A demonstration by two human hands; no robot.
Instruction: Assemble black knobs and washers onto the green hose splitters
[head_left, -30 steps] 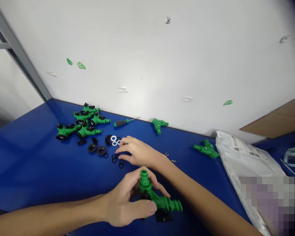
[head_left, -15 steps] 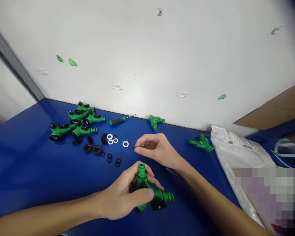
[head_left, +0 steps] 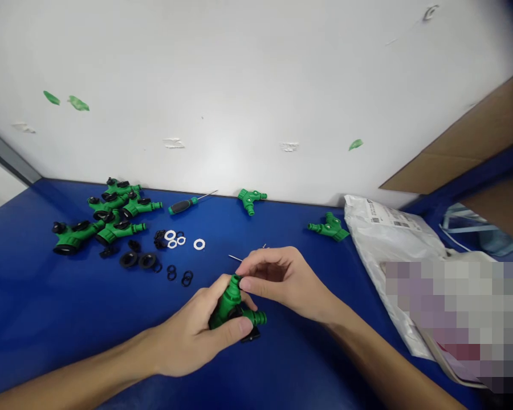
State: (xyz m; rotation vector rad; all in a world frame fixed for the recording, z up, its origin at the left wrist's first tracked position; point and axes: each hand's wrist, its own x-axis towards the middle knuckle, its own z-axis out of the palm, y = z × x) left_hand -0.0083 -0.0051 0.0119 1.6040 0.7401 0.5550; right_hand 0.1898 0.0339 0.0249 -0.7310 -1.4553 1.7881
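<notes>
Evidently the left hand [head_left: 192,333] serves as the holder: its fingers are wrapped around a green hose splitter [head_left: 226,304], low over the near part of the surface [head_left: 162,393], the thumb across its body. One spout tilts up and towards the right hand [head_left: 288,279], probably so its end is easy to reach. That hand is nearly closed, thumb and fingertip pinched at the spout's tip on what looks like a small black ring [head_left: 238,279], mostly hidden; so fine a part suits a fingertip grip.

Beyond the left hand, loose black rings [head_left: 187,278] lie flat, then thick black washers [head_left: 147,261] and white washers [head_left: 199,244], seemingly grouped by kind for easy picking. Farther left, splitters with black knobs [head_left: 119,228] cluster together, apart from two plain splitters [head_left: 251,199] [head_left: 330,228] without knobs. A screwdriver [head_left: 183,205] lies between, near the wall [head_left: 231,85].
</notes>
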